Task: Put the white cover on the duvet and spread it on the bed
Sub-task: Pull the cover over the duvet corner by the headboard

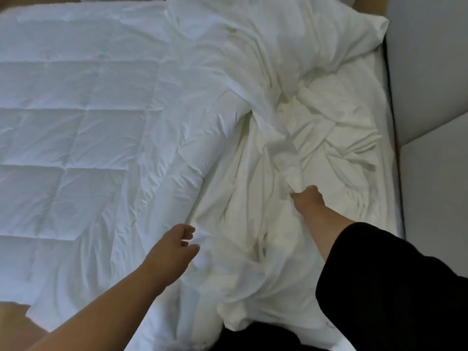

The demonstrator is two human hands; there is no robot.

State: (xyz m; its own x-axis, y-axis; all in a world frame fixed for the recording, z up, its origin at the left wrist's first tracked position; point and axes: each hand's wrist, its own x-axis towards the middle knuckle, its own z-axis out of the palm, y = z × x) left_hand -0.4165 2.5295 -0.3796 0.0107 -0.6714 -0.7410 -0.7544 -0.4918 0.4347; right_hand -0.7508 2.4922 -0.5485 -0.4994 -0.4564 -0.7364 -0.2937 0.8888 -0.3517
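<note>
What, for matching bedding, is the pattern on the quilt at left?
The quilt is plain white, stitched into large squares; head view shows it.

Grey wall panels rt, tan floor btm-left

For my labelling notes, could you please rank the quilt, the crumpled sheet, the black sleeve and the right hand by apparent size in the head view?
1. quilt and crumpled sheet: too alike to rank.
2. black sleeve, enlarged by nearness to the camera.
3. right hand, gripping the sheet, smallest.
</note>
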